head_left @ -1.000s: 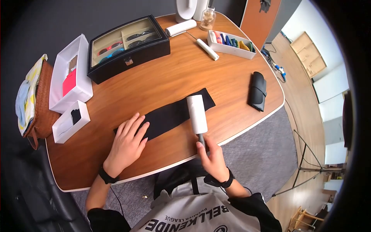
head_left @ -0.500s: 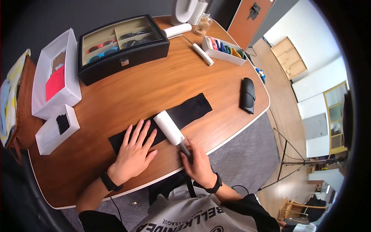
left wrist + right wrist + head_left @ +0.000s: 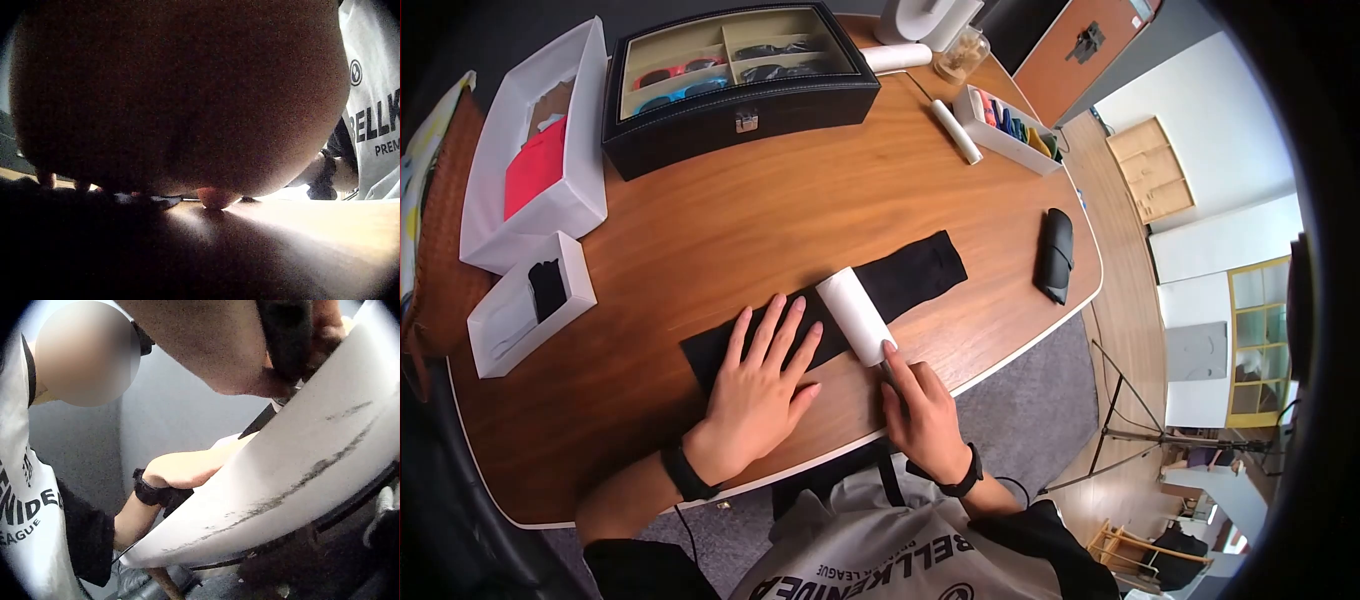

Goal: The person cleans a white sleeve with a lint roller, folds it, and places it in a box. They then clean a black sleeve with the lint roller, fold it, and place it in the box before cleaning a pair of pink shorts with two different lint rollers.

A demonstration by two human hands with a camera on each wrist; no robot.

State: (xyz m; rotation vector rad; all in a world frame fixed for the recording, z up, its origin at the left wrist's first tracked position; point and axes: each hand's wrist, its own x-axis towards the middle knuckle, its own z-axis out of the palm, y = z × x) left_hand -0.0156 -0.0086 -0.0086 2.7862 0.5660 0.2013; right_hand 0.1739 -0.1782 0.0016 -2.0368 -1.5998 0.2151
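A long, flat piece of black cloth (image 3: 910, 280) lies across the wooden table. My left hand (image 3: 752, 400) rests flat on its left part, fingers spread and straight. In my right hand (image 3: 925, 415) is a lint roller (image 3: 857, 318); the fingers wrap its grey handle and the index finger reaches up to the roll's lower end. The white roll lies over the middle of the cloth, just right of my left fingertips. In the left wrist view the underside of my left hand (image 3: 187, 106) is dark, close over the tabletop. The right wrist view shows the lint roller's dark handle (image 3: 285, 337).
At the back stands a black glasses case (image 3: 800, 125) with a glass lid. White boxes (image 3: 590, 190) sit on the left, beside a brown woven basket (image 3: 445, 235). Toward the right are a box of rolled cloths (image 3: 1010, 145), a thin white roller (image 3: 956, 132) and a black pouch (image 3: 1055, 257).
The lint roller has come from the cloth's right part leftward to its middle, next to my left hand, then slightly back right. My right index finger has stretched onto the roll's end.
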